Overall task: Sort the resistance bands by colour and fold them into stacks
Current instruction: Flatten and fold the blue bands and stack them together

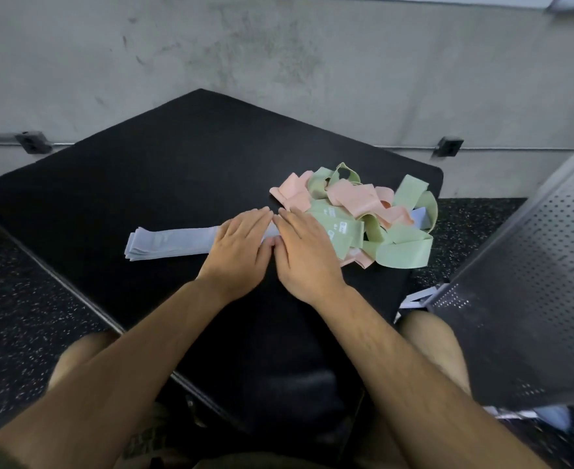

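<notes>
Closest to the camera are the person's bare left forearm (133, 353) and right forearm (400, 353), reaching out over a black table (177, 164). Both hands sit side by side, nearly touching. The left hand (238, 252) is flat, fingers straight, palm down on the right end of a stack of blue bands (168, 243), and the right hand (307, 252) is the same deal, flat and pressing down just beside it, not curled round anything. The blue stack lies long and flat near the middle of the table, its left end sticking out past the left hand with the layers showing. Right next to the right hand, on the table's right side, is a messy pile of pink and green bands (363, 211), with one blue band (419, 216) poking out at its far edge. A perforated metal seat (522, 299) stands off to the right, on a speckled floor (18, 316)
</notes>
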